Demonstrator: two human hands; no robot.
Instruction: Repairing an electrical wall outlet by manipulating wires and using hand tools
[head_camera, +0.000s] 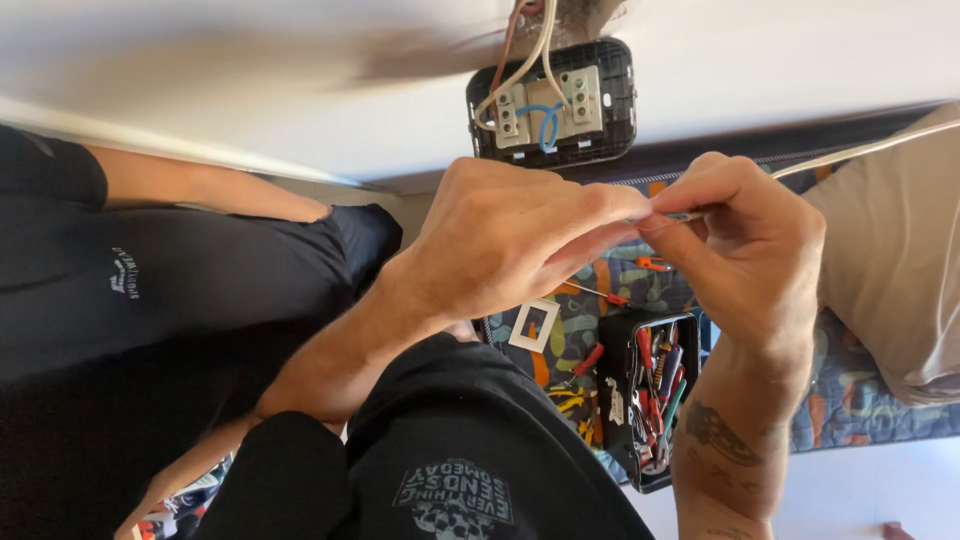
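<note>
Hands fill the middle of the head view. The left hand is curled, its fingertips pinching the tip of a thin white wire. The right hand is closed as well, thumb and forefinger pressed on the same wire end, touching the left fingertips. The wire runs off from the pinch toward the right edge of the picture. Just above the hands a black switch box hangs open at the white wall, with white terminal blocks, a blue wire loop and pale cables leading into it. Below the hands a black tool case holds red-handled screwdrivers on a patterned cloth, and a white square frame lies beside it.
</note>
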